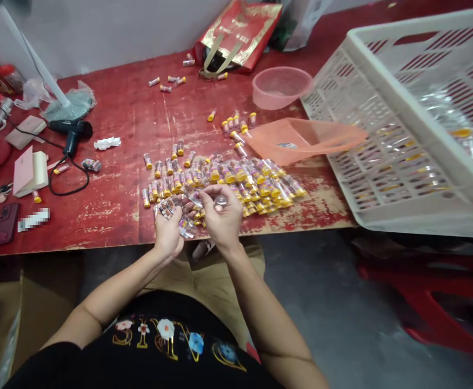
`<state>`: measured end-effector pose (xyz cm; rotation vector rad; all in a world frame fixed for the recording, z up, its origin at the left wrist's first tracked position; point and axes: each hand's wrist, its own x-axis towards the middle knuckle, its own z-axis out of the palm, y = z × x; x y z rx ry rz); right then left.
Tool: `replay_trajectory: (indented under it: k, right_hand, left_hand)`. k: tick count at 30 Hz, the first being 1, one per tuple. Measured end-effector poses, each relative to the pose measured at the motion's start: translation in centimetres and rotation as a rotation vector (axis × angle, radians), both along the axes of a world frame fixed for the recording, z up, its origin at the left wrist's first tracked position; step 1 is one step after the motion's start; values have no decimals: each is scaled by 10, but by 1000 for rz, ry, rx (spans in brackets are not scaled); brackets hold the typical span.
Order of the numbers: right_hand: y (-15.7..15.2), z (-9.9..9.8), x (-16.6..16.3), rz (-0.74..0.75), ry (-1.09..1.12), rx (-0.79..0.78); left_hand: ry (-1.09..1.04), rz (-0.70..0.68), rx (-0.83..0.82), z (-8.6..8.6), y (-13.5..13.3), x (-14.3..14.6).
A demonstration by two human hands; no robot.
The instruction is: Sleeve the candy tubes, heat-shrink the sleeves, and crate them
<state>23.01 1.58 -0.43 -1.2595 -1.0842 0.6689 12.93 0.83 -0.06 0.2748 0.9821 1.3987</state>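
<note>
My left hand (168,231) is closed around a bunch of printed clear plastic sleeves (166,207), near the table's front edge. Beside it, my right hand (225,219) pinches a bit of clear film (195,196) between thumb and fingertips. A small round-ended tube (220,200) shows in the curl of that same hand; its far end is hidden. Just beyond both hands lies a big pile of small clear tubes with yellow caps (260,181). Several capped tubes stand upright at the pile's left side (165,186). More loose sleeves (186,228) lie under my hands.
A white slatted crate (353,162) with bagged tubes is tilted at the right. Behind the pile are an orange plastic bag (301,135), a pink basket (280,89) and a red gift bag (256,32). Leftward lie a hair dryer (72,132), a notebook (29,170) and a phone (5,224).
</note>
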Motion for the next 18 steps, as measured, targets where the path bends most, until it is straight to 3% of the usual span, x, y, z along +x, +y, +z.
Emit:
replay_trajectory:
  k: [5, 8, 11, 14, 18]
  right_hand:
    - [-4, 7, 17, 68, -4, 16]
    - [-12, 15, 20, 169, -56, 0]
    - [-14, 20, 15, 155, -86, 14]
    - [-9, 16, 12, 147, 37, -24]
    - [-11, 5, 22, 256, 222, -104]
  left_hand:
    - [1, -92, 15, 11, 0, -12]
    - [108, -111, 15, 20, -5, -4]
    - [150, -69, 27, 24, -6, 9]
    - [144, -51, 47, 25, -2, 17]
    - [126, -61, 66, 26, 7, 14]
